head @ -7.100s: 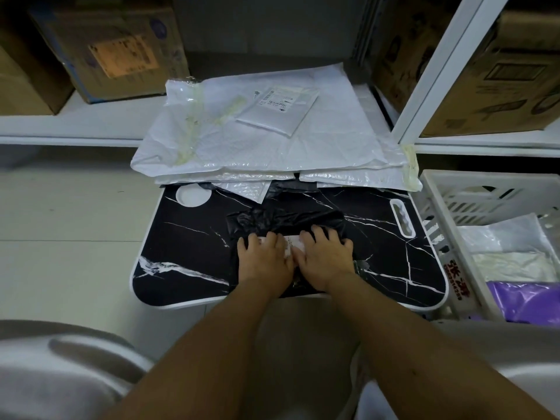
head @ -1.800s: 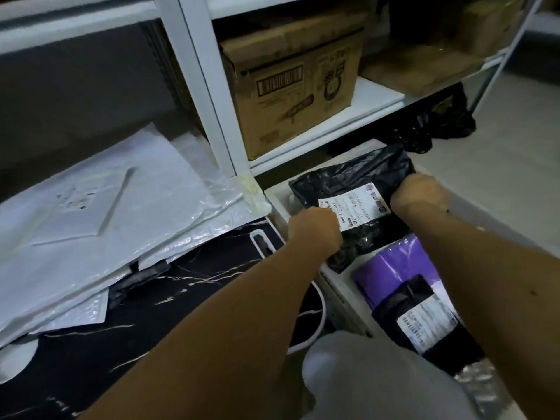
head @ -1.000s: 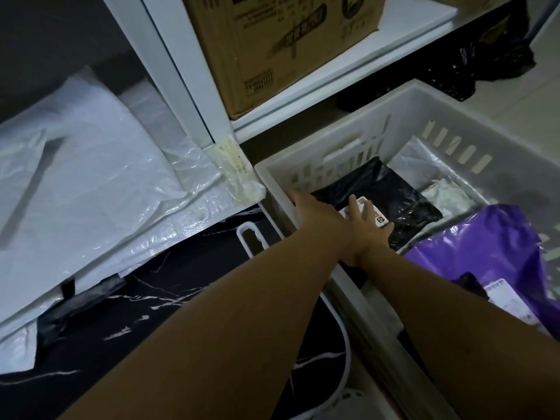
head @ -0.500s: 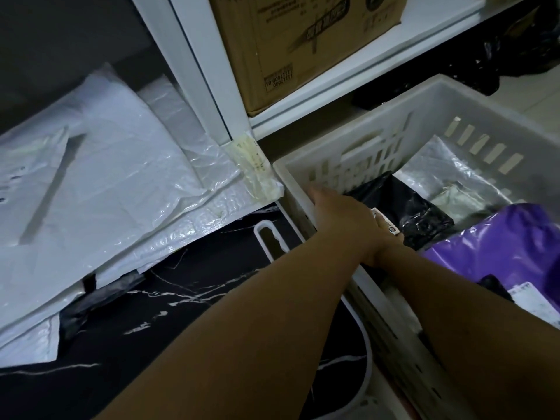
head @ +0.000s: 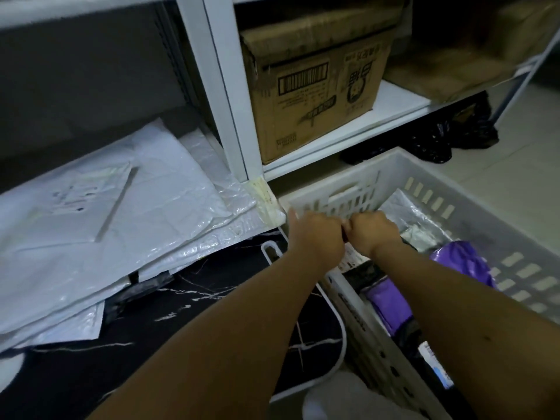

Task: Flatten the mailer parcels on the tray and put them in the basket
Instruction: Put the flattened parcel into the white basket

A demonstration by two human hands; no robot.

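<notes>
The white slotted basket [head: 348,180] stands right of the black marble tray [head: 212,298]. Both my hands are inside its near left corner, side by side on a black mailer [head: 363,271] with a white label. My left hand [head: 315,234] rests on it with one finger straight along the rim. My right hand [head: 374,231] shows only its back, and its fingers are hidden. A purple mailer [head: 463,262] and a silver one [head: 409,213] also lie in the basket. White mailers [head: 121,222] are stacked over the tray's far edge, with a black mailer [head: 142,286] under them.
A white shelf upright [head: 224,101] rises just behind the tray and basket. A cardboard box [head: 318,86] sits on the low shelf above the basket. Black bags [head: 439,144] lie on the tiled floor behind the basket.
The black mailer went from the tray into the basket. Over the last second my right hand has come into sight beside my left, both over the basket's near left corner.
</notes>
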